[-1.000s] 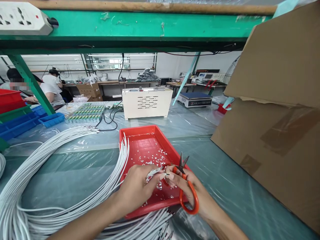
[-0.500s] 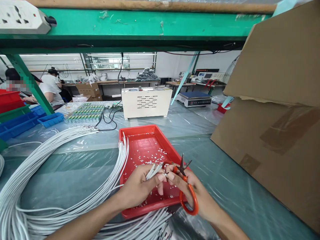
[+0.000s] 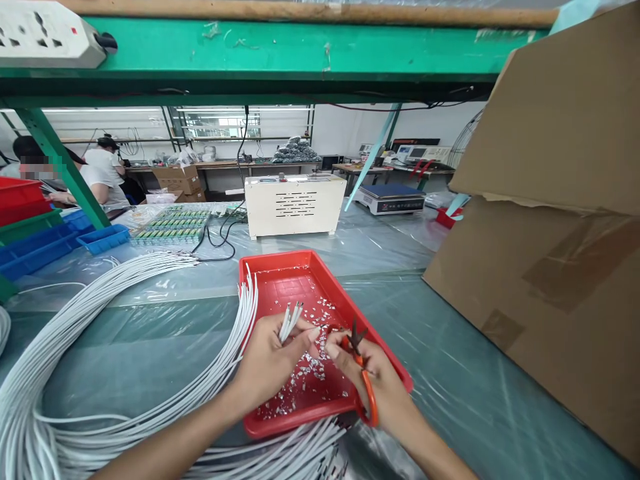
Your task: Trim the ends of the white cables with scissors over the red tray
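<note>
Over a red tray (image 3: 327, 267) strewn with small white and silvery scraps, my left hand (image 3: 273, 353) is closed around several white cable ends (image 3: 290, 322), their tips pointing up. Just to the right, my right hand (image 3: 373, 370) holds orange-handled scissors (image 3: 370, 393) in its palm, the blades sticking up above the fingers. A small gap separates the fingertips of both hands. A long bundle of white cables (image 3: 115, 290) curves around the left side, some ends resting on the tray's left rim. More cable ends (image 3: 310, 447) lie in front of the tray.
Behind the tray stands a cream-coloured metal box (image 3: 295, 207), with a weighing scale (image 3: 390, 199) to its right. A large cardboard box (image 3: 540, 280) borders the right side. Blue bins (image 3: 103, 239) and circuit boards (image 3: 173, 225) sit at left. A green shelf beam (image 3: 300, 47) crosses overhead. Two people sit further back.
My hands have drawn slightly apart after their fingertips met at a cable end. The cable ends in my left hand now point more upright, and the scissors have tilted and shifted left.
</note>
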Demonstrator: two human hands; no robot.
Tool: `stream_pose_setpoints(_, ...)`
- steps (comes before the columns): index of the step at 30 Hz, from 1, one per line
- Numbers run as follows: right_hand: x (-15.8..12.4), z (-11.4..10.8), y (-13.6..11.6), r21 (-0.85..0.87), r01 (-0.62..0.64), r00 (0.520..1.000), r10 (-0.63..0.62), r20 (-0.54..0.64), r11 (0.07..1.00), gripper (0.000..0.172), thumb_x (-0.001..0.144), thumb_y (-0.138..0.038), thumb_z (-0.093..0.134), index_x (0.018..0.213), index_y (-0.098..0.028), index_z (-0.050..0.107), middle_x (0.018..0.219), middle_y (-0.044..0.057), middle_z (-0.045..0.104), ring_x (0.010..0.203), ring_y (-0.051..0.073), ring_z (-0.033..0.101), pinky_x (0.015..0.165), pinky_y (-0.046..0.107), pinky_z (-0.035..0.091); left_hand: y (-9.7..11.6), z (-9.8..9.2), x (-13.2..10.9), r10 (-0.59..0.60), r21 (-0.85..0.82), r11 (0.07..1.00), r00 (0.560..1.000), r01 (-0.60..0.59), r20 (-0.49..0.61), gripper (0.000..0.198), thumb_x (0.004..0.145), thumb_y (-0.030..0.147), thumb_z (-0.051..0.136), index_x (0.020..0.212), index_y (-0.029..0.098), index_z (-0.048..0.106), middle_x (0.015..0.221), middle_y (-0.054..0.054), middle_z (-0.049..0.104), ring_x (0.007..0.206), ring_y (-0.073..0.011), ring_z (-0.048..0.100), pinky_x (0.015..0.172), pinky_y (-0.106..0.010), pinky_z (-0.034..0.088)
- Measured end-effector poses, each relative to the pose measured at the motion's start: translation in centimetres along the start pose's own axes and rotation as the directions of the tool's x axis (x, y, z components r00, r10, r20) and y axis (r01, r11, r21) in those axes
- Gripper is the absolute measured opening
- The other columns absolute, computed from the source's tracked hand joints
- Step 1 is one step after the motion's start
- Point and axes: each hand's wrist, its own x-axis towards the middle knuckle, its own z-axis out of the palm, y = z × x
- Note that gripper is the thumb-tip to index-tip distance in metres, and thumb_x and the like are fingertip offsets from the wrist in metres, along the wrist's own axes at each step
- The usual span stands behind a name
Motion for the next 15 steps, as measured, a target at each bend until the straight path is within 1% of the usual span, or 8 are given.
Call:
stream_pose_setpoints(2, 0.6, -0.8, 0.3, -0.150, 0.048, 0.995, -0.060, -0.076, 0.988, 0.021, 0.079, -0.039, 0.050, 0.077, -0.018, 0.053, 0.065, -0.001, 0.047, 0.057, 0.013, 0.042, 0.051, 0.023, 0.034, 0.2, -0.2, 0.1, -0.016, -0.009, 1.000, 0.999, 0.016, 0.047, 0.023, 0.080, 0.031, 0.051, 0.071, 0.013, 0.063, 0.060, -0.002, 0.063, 0.058, -0.0120, 0.053, 0.059, -0.023, 0.040)
stream_pose_setpoints(3, 0.8, -1.2, 0.5, -0.266, 0.080, 0.988, -0.113, -0.108, 0.961, 0.018, 0.079, -0.035, 0.050, 0.078, -0.018, 0.054, 0.067, 0.000, 0.050, 0.062, 0.015, 0.046, 0.056, 0.024, 0.036, 0.4, -0.2, 0.2, -0.018, -0.009, 1.000, 0.998, 0.019, 0.064, 0.024, 0.080, 0.031, 0.051, 0.069, 0.014, 0.064, 0.060, -0.002, 0.063, 0.058, -0.0119, 0.052, 0.060, -0.023, 0.039)
stream_pose_setpoints(5, 1.2, -1.9, 0.9, -0.532, 0.144, 0.957, -0.255, -0.141, 0.835, 0.010, 0.078, -0.027, 0.049, 0.078, -0.019, 0.055, 0.074, 0.003, 0.056, 0.075, 0.019, 0.050, 0.070, 0.030, 0.037, 0.6, -0.4, 0.2, -0.022, -0.013, 1.000, 0.995, 0.023, 0.095, 0.027, 0.081, 0.031, 0.049, 0.066, 0.015, 0.065, 0.061, -0.002, 0.063, 0.060, -0.0118, 0.052, 0.063, -0.023, 0.038)
stream_pose_setpoints(7, 1.5, -2.3, 1.3, -0.701, 0.174, 0.931, -0.348, -0.113, 0.692, 0.005, 0.075, -0.020, 0.051, 0.071, -0.021, 0.054, 0.068, 0.000, 0.056, 0.071, 0.018, 0.050, 0.079, 0.034, 0.033, 0.7, -0.4, 0.2, -0.025, -0.034, 0.999, 0.992, 0.029, 0.125, 0.027, 0.081, 0.032, 0.049, 0.065, 0.016, 0.065, 0.061, -0.001, 0.064, 0.061, -0.0120, 0.052, 0.065, -0.024, 0.038)
stream_pose_setpoints(9, 1.7, -2.6, 1.6, -0.758, 0.173, 0.918, -0.381, -0.107, 0.629, 0.015, 0.071, -0.017, 0.054, 0.058, -0.021, 0.048, 0.053, -0.004, 0.047, 0.054, 0.014, 0.044, 0.079, 0.036, 0.031, 0.8, -0.3, 0.2, -0.028, -0.063, 0.997, 0.990, 0.037, 0.135, 0.026, 0.080, 0.032, 0.050, 0.065, 0.016, 0.064, 0.062, -0.001, 0.064, 0.063, -0.0126, 0.054, 0.067, -0.024, 0.039)
stream_pose_setpoints(11, 1.8, -2.7, 1.7, -0.756, 0.163, 0.907, -0.398, -0.138, 0.634, 0.026, 0.069, -0.018, 0.057, 0.050, -0.020, 0.041, 0.046, -0.006, 0.039, 0.048, 0.012, 0.038, 0.077, 0.036, 0.031, 0.8, -0.2, 0.2, -0.044, -0.081, 0.995, 0.991, 0.055, 0.125, 0.024, 0.079, 0.032, 0.052, 0.066, 0.016, 0.064, 0.063, -0.002, 0.065, 0.064, -0.0131, 0.055, 0.067, -0.025, 0.041)
stream_pose_setpoints(14, 1.5, -2.5, 1.4, -0.732, 0.187, 0.882, -0.440, -0.169, 0.655, 0.022, 0.072, -0.021, 0.057, 0.053, -0.021, 0.045, 0.050, -0.004, 0.045, 0.054, 0.015, 0.044, 0.076, 0.035, 0.033, 0.7, 0.1, 0.2, -0.078, -0.082, 0.993, 0.993, 0.085, 0.091, 0.022, 0.077, 0.032, 0.055, 0.066, 0.015, 0.063, 0.061, -0.002, 0.065, 0.062, -0.0134, 0.056, 0.065, -0.025, 0.042)
stream_pose_setpoints(15, 1.4, -2.4, 1.1, -0.692, 0.210, 0.879, -0.444, -0.176, 0.691, 0.018, 0.073, -0.023, 0.056, 0.057, -0.021, 0.049, 0.054, -0.003, 0.050, 0.058, 0.016, 0.047, 0.075, 0.033, 0.035, 0.7, 0.1, 0.2, -0.083, -0.080, 0.993, 0.993, 0.090, 0.087, 0.022, 0.076, 0.033, 0.056, 0.066, 0.015, 0.063, 0.061, -0.002, 0.065, 0.062, -0.0134, 0.056, 0.065, -0.025, 0.042)
